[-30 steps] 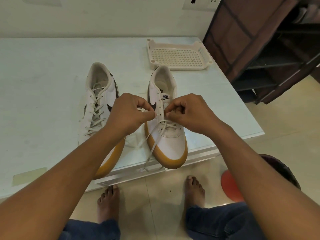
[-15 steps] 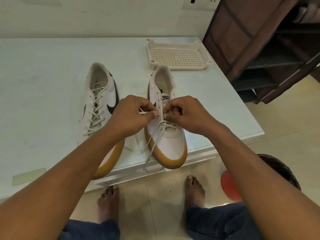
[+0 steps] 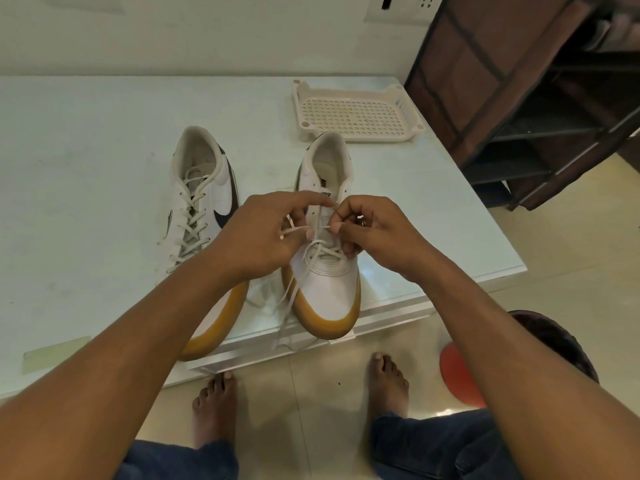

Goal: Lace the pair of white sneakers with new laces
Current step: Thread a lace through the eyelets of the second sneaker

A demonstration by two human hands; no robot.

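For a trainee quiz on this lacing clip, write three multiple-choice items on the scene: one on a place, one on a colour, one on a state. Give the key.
1. Where does the perforated tray lie?
A. On a chair.
B. On the table, beyond the right sneaker.
C. In a box.

2. What colour are the soles of the sneakers?
A. Tan.
B. Blue.
C. Black.

3. How far is the right sneaker laced?
A. Fully.
B. Only near the toe.
C. Not at all.

Key:
1. B: the tray sits on the table behind that sneaker's heel.
2. A: tan rims show round both toes.
3. B: the lace crosses low and the upper eyelets are empty, while the left hand and the right hand each pinch one of its ends.
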